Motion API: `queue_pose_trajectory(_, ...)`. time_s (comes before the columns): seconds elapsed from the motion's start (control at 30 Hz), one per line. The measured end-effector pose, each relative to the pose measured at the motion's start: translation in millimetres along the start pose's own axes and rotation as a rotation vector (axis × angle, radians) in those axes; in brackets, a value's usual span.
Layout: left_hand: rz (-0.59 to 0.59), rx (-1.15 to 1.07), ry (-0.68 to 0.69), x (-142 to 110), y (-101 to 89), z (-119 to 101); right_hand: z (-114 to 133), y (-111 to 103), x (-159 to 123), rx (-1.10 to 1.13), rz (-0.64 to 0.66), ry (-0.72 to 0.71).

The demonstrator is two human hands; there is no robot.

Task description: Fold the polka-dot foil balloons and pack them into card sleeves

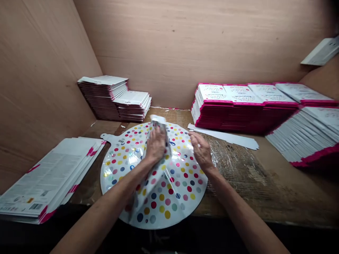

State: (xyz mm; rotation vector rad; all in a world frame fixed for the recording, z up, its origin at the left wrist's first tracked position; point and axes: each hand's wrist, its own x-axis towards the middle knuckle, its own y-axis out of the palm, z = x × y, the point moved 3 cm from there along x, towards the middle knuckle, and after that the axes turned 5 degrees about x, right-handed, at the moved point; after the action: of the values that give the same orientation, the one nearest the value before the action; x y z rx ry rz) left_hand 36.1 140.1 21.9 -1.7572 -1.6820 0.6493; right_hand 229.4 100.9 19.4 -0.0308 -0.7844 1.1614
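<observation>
The balloon (171, 197) lies at the front edge of the table (278, 197), overhanging it. The left hand (156, 144) lies extended along its raised fold; the right hand (201, 150) curls at its right rim. Whether either pinches it cannot be told.

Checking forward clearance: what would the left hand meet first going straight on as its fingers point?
Past the far end of the folded dotted sheet that it lies on, the left hand would probably meet the back panel; depth is hard to judge from this one view.
</observation>
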Motion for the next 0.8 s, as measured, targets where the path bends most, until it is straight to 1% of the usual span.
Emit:
queue_pose_trajectory(0.07,0.014,0.237,0.086,-5.9,35.1,-16.6,0.4,-31.4,-14.4,-0.005,-0.157,-0.018)
queue_pose_trajectory(0.1,0.034,0.308,0.125,-9.6,52.1,-24.3,3.1,-42.1,-20.1,-0.028,-0.202,-0.049)
queue_pose_trajectory(0.13,0.048,0.374,0.161,-13.6,67.0,-31.2,6.9,-48.9,-24.0,-0.055,-0.217,-0.094)
queue_pose_trajectory(0.17,0.06,0.448,0.189,-17.8,78.7,-37.1,10.6,-51.4,-26.2,-0.084,-0.197,-0.141)
queue_pose_trajectory(0.2,0.073,0.506,0.205,-22.0,86.1,-41.4,13.5,-50.2,-27.0,-0.117,-0.148,-0.184)
queue_pose_trajectory(0.23,0.087,0.539,0.214,-26.6,88.5,-44.0,14.8,-45.5,-26.8,-0.158,-0.073,-0.217)
queue_pose_trajectory(0.27,0.102,0.559,0.231,-32.0,85.6,-45.0,14.2,-38.2,-26.2,-0.212,0.023,-0.235)
queue_pose_trajectory(0.3,0.113,0.57,0.259,-38.7,77.4,-44.2,11.3,-29.2,-26.1,-0.284,0.134,-0.235)
queue_pose_trajectory(0.33,0.11,0.573,0.283,-47.0,64.1,-41.1,6.6,-19.3,-26.9,-0.366,0.254,-0.224)
queue_pose_trajectory(0.37,0.105,0.578,0.301,-57.2,47.0,-35.5,0.5,-9.8,-28.8,-0.452,0.37,-0.206)
queue_pose_trajectory(0.4,0.077,0.584,0.285,-69.0,26.9,-27.2,-6.2,-1.4,-31.5,-0.532,0.472,-0.185)
queue_pose_trajectory(0.43,0.042,0.595,0.187,-81.7,5.5,-15.3,-13.1,5.4,-34.6,-0.595,0.552,-0.164)
queue_pose_trajectory(0.47,0.061,0.633,0.04,-95.6,-13.7,-0.8,-19.4,10.5,-37.2,-0.638,0.608,-0.148)
queue_pose_trajectory(0.5,0.119,0.667,-0.104,-110.4,-29.4,14.0,-24.8,13.9,-38.9,-0.661,0.636,-0.14)
queue_pose_trajectory(0.53,0.177,0.687,-0.207,-124.8,-41.4,27.1,-29.0,15.9,-39.5,-0.669,0.645,-0.137)
queue_pose_trajectory(0.57,0.225,0.7,-0.257,-137.5,-49.5,37.7,-31.7,16.7,-39.3,-0.668,0.646,-0.137)
queue_pose_trajectory(0.6,0.284,0.686,-0.275,-147.9,-53.7,46.0,-32.5,16.2,-38.7,-0.66,0.642,-0.137)
queue_pose_trajectory(0.63,0.347,0.634,-0.265,-155.5,-54.8,51.7,-30.6,14.4,-38.2,-0.646,0.626,-0.136)
queue_pose_trajectory(0.67,0.423,0.535,-0.258,-160.5,-54.2,55.1,-24.9,11.0,-38.8,-0.622,0.593,-0.142)
queue_pose_trajectory(0.7,0.514,0.383,-0.271,-163.3,-52.9,55.8,-14.4,6.2,-41.3,-0.577,0.534,-0.164)
queue_pose_trajectory(0.73,0.608,0.185,-0.302,-164.2,-52.3,53.2,1.3,0.2,-46.6,-0.505,0.453,-0.211)
queue_pose_trajectory(0.77,0.689,-0.032,-0.351,-163.1,-53.6,46.9,21.7,-6.4,-55.1,-0.405,0.358,-0.284)
queue_pose_trajectory(0.8,0.741,-0.243,-0.406,-160.2,-57.3,37.2,45.8,-13.1,-67.1,-0.284,0.254,-0.382)
